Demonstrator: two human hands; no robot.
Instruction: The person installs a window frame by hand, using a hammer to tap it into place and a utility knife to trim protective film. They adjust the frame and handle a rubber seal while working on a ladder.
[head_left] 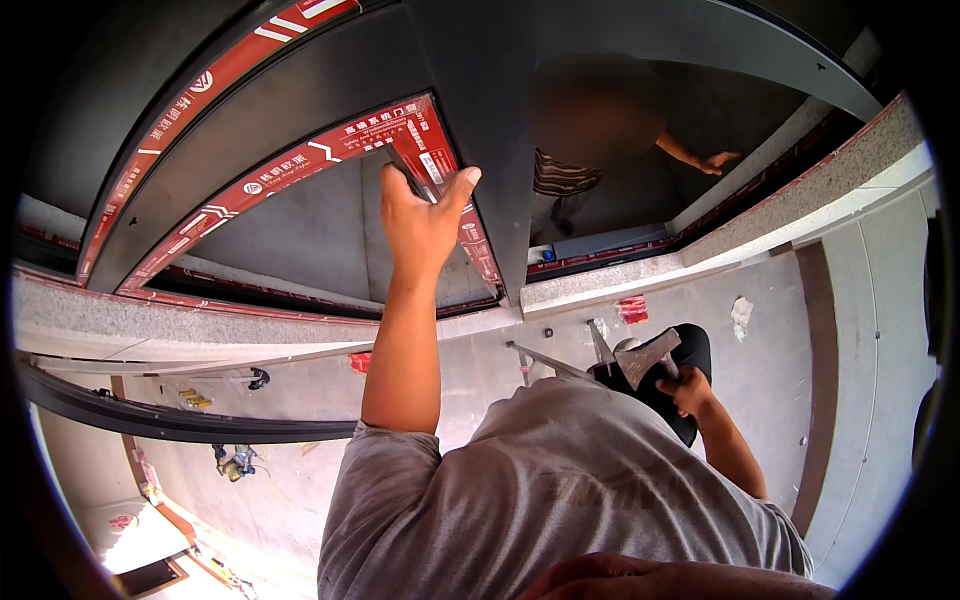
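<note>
My left hand (425, 215) is raised to a dark window frame (480, 120) covered with red protective tape (300, 165). Its fingers pinch a thin dark strip (407, 172) against the taped edge, thumb pointing up. My right hand (688, 388) is low at my right side, shut on a flat grey metal tool (645, 355) with a wide blade. Behind that tool there is a black rounded object (695, 350), and thin metal bars (550, 362) stick out to the left of it. My grey shirt (560, 500) fills the lower middle.
Another person in a striped shirt (560, 175) stands beyond the glass, one hand (718, 160) on a ledge. A stone sill (200, 320) runs below the frame. Red scraps (632, 308), a white scrap (741, 315) and small tools (235, 462) lie on the floor.
</note>
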